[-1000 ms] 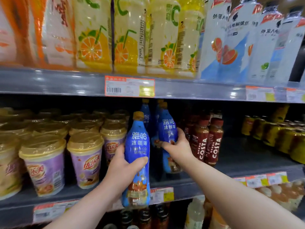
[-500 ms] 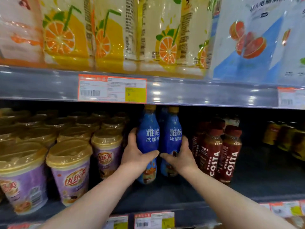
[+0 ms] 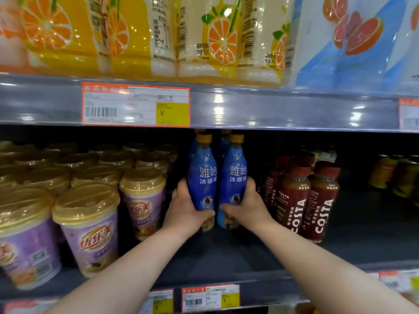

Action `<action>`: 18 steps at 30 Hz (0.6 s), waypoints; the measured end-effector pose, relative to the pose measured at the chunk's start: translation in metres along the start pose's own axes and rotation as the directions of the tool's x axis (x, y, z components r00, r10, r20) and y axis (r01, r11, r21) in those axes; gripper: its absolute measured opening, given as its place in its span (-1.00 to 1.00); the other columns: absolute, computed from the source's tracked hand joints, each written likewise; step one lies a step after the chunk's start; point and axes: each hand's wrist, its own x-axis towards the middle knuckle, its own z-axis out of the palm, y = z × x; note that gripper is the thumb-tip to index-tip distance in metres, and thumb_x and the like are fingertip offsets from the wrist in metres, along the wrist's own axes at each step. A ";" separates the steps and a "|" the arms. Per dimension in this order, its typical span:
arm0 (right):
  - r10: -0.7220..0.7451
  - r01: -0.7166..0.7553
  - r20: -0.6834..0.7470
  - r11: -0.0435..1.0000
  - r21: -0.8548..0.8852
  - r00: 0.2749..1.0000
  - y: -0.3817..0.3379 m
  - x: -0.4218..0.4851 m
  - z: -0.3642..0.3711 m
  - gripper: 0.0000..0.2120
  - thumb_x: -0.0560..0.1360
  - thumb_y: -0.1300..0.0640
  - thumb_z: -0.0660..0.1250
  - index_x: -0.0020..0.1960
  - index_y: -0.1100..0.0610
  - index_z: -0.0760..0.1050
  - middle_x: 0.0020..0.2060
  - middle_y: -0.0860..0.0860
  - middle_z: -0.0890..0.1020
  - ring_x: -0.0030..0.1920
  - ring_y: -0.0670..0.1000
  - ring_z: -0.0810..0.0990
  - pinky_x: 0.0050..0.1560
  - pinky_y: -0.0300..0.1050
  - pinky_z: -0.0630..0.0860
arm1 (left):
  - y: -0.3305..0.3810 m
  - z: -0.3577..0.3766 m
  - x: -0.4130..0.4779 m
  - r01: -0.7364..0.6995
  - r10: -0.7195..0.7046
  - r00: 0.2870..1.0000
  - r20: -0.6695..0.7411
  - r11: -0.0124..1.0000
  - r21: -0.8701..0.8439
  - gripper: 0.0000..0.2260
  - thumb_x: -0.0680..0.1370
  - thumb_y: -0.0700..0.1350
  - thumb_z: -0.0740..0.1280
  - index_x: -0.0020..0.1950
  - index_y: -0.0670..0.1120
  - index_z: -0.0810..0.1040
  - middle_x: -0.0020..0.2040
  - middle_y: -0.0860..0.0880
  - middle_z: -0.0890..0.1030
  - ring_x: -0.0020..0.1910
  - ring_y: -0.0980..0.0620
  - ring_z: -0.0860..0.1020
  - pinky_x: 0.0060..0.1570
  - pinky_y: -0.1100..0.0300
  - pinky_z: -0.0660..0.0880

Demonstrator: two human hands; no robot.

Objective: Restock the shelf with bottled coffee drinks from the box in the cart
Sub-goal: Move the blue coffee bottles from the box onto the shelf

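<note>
Two blue bottles (image 3: 201, 175) upright side by side, about midway along the shelf (image 3: 226, 257) and set back from its front edge. Left bottle (image 3: 200, 184) gripped low on its body by the left hand (image 3: 187, 211), thumb across the front, fingers round the far side. Right bottle (image 3: 234, 177) gripped the same way by the right hand (image 3: 248, 207), thumb across the front near the base. Bases partly hidden by the hands; resting on the shelf or held just clear of it, cannot tell. Yellow caps close under the upper shelf (image 3: 272, 109). Further bottles (image 3: 224, 143) of the same kind just behind, only partly seen. Toward the left end, rows of purple cups (image 3: 90, 230) with gold lids, nearest ones by the front edge. Just beside the right hand, brown Costa bottles (image 3: 294, 200) with red caps. Farther toward the right end, yellow cans (image 3: 396, 173), blurred. Orange-bordered price tag (image 3: 136, 105) on the upper shelf's front edge, with juice bottles (image 3: 136, 30) standing above it.
</note>
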 end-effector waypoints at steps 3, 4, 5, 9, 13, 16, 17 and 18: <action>-0.004 0.004 -0.024 1.000 -0.012 1.000 -0.001 0.003 0.005 -0.25 0.34 0.21 0.52 0.38 0.08 0.15 0.05 -0.10 0.49 0.04 -0.13 0.47 0.05 -0.23 0.37 | -0.006 0.002 0.004 0.017 -0.017 1.000 0.006 0.999 -0.035 -0.26 0.30 -0.11 0.54 0.36 0.02 0.22 0.26 -0.01 0.47 0.22 -0.02 0.48 0.17 0.04 0.47; -0.002 0.002 -0.024 1.000 -0.013 1.000 -0.001 0.004 0.006 -0.24 0.34 0.20 0.52 0.38 0.08 0.15 0.06 -0.10 0.48 0.05 -0.12 0.47 0.08 -0.21 0.39 | -0.006 0.002 0.006 0.016 -0.015 1.000 0.008 0.999 -0.041 -0.29 0.32 -0.13 0.53 0.36 0.01 0.22 0.25 -0.01 0.47 0.21 -0.02 0.49 0.15 0.06 0.47; 0.002 -0.002 -0.020 1.000 -0.012 1.000 -0.001 0.006 0.007 -0.24 0.34 0.20 0.52 0.39 0.09 0.15 0.06 -0.10 0.48 0.06 -0.12 0.47 0.10 -0.21 0.40 | -0.006 0.002 0.009 0.017 -0.017 1.000 0.012 0.999 -0.041 -0.31 0.34 -0.15 0.52 0.35 0.00 0.23 0.25 -0.02 0.48 0.21 -0.02 0.50 0.14 0.06 0.47; 0.004 -0.005 -0.021 1.000 -0.023 1.000 0.000 0.014 0.008 -0.25 0.34 0.22 0.52 0.37 0.12 0.15 0.08 -0.06 0.50 0.08 -0.10 0.49 0.08 -0.22 0.38 | -0.008 0.005 0.018 0.018 -0.017 1.000 0.019 0.999 -0.043 -0.31 0.34 -0.19 0.51 0.37 -0.05 0.24 0.25 -0.06 0.49 0.21 -0.03 0.51 0.16 0.07 0.48; -0.009 0.008 -0.036 0.999 -0.034 0.999 0.002 0.019 0.010 -0.25 0.34 0.23 0.52 0.38 0.13 0.16 0.18 0.01 0.51 0.17 -0.05 0.50 0.09 -0.23 0.38 | -0.009 0.008 0.026 -0.001 0.002 1.000 0.009 0.999 -0.048 -0.33 0.36 -0.18 0.51 0.38 -0.06 0.27 0.25 -0.07 0.51 0.21 -0.05 0.51 0.15 0.06 0.48; 0.001 -0.003 -0.042 0.999 -0.052 0.999 0.005 0.023 0.011 -0.24 0.34 0.22 0.52 0.38 0.13 0.16 0.21 0.03 0.51 0.21 0.00 0.51 0.10 -0.20 0.41 | -0.011 0.010 0.030 0.003 -0.002 1.000 0.015 1.000 -0.030 -0.32 0.36 -0.17 0.51 0.38 -0.04 0.26 0.25 -0.08 0.51 0.22 -0.06 0.51 0.17 0.02 0.49; 0.007 -0.009 -0.044 0.998 -0.057 0.999 0.005 0.024 0.012 -0.24 0.33 0.22 0.53 0.38 0.13 0.16 0.22 0.04 0.51 0.22 0.01 0.52 0.11 -0.18 0.42 | -0.011 0.010 0.031 0.006 -0.005 1.000 0.017 1.000 -0.024 -0.31 0.35 -0.16 0.52 0.39 -0.03 0.26 0.25 -0.08 0.51 0.22 -0.06 0.51 0.18 -0.01 0.49; 0.012 -0.014 -0.044 0.998 -0.062 0.999 0.005 0.024 0.012 -0.23 0.33 0.22 0.53 0.38 0.13 0.15 0.22 0.05 0.51 0.22 0.02 0.52 0.11 -0.18 0.42 | -0.011 0.011 0.032 0.011 -0.011 1.000 0.017 1.000 -0.022 -0.31 0.34 -0.16 0.52 0.38 -0.03 0.27 0.24 -0.08 0.51 0.22 -0.06 0.51 0.18 -0.03 0.49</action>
